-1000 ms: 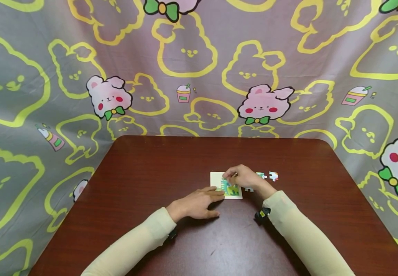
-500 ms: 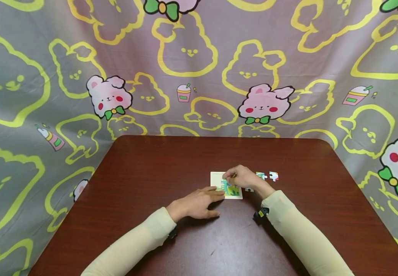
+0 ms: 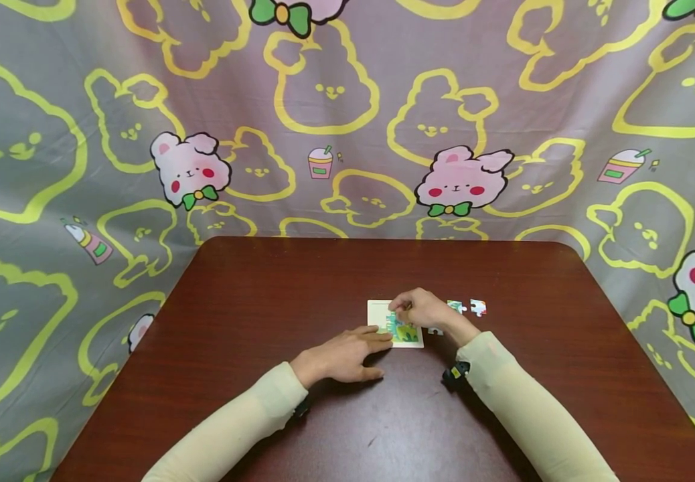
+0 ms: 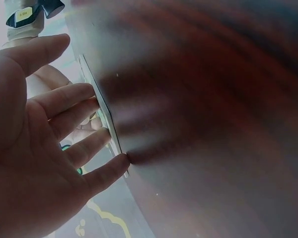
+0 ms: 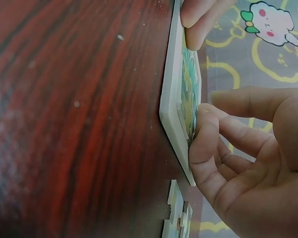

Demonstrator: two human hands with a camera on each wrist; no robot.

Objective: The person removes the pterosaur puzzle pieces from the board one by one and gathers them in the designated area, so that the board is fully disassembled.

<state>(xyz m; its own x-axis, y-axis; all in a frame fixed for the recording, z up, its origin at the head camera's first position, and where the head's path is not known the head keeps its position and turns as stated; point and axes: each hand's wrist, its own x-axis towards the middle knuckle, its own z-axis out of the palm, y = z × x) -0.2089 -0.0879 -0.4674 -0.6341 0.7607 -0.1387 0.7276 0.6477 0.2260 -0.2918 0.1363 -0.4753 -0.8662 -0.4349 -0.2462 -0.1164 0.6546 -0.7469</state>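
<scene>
A small jigsaw puzzle in a cream frame board (image 3: 376,314) lies flat on the table, its green and blue picture (image 3: 408,333) partly filled in. My left hand (image 3: 347,355) rests its straight fingers on the board's near left edge, thumb spread on the table. My right hand (image 3: 426,309) is over the upper right of the board. Its bent fingers (image 5: 204,141) and thumb work close together at a puzzle piece on the picture surface; the fingers mostly hide that piece. The left fingertips (image 5: 196,29) also show on the board in the right wrist view.
Loose puzzle pieces lie right of the board: one (image 3: 478,307) apart, another (image 3: 456,306) beside the right wrist, and one (image 3: 435,331) partly under it. The brown table (image 3: 263,288) reaches back to a patterned curtain (image 3: 347,100).
The right forearm has shifted very slightly left since a second ago, the fingers staying at the same spot on the puzzle. The left hand and loose pieces have not moved.
</scene>
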